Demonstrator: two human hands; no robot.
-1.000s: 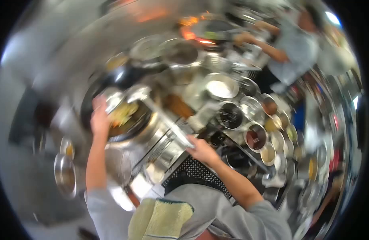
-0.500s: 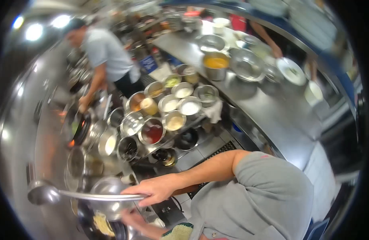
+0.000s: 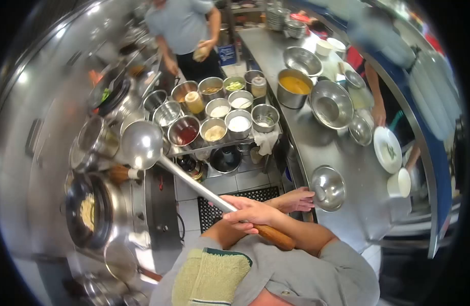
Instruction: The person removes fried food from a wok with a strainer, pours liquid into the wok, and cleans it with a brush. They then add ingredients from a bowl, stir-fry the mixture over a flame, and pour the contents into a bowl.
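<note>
My right hand point(image 3: 247, 211) is closed around the shaft of a long ladle point(image 3: 196, 186), just above its wooden handle point(image 3: 276, 237). The ladle's wide metal bowl reaches out to the left, over the stove side. My arms cross, and my left hand point(image 3: 298, 199) extends to the right under the right forearm. Its fingers are stretched out beside a metal mixing bowl point(image 3: 328, 188) on the steel counter, fingertips close to the rim. A black wok point(image 3: 74, 224) with pale strips of food point(image 3: 88, 211) sits on the stove at left.
Ahead stands a rack of metal containers with sauces and powders, including a red sauce pot point(image 3: 186, 133) and squeeze bottles point(image 3: 194, 102). A co-worker point(image 3: 180, 25) stands beyond. On the right counter point(image 3: 316, 148) are a pot of orange liquid point(image 3: 295, 87), bowls and a white plate point(image 3: 387, 149).
The metal bowl has gone from beside the wok at left to the right counter, with my left hand crossing over. The ladle swung up and forward in my right hand. My view turned rightward.
</note>
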